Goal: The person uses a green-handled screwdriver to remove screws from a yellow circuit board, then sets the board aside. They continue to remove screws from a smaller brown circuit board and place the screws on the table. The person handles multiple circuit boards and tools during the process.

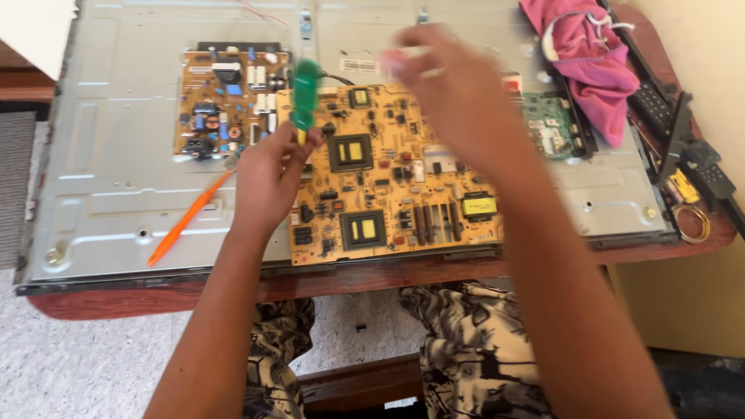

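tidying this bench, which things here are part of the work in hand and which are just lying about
In use:
left hand gripping green-handled screwdriver
right hand, blurred, above large orange circuit board
metal back panel beneath it

Lying about:
orange tool
pink cloth
smaller orange board
small green board

reddish-brown wooden table (466, 271), rounded edge, worn finish; pale speckled floor (77, 365) below; grey ribbed mat (15, 178) at far left; cream-yellow wall (698, 46) on the right, darker yellow panel (683, 302) under it; wooden crossbar (357, 380) beneath the table; bright, even daylight
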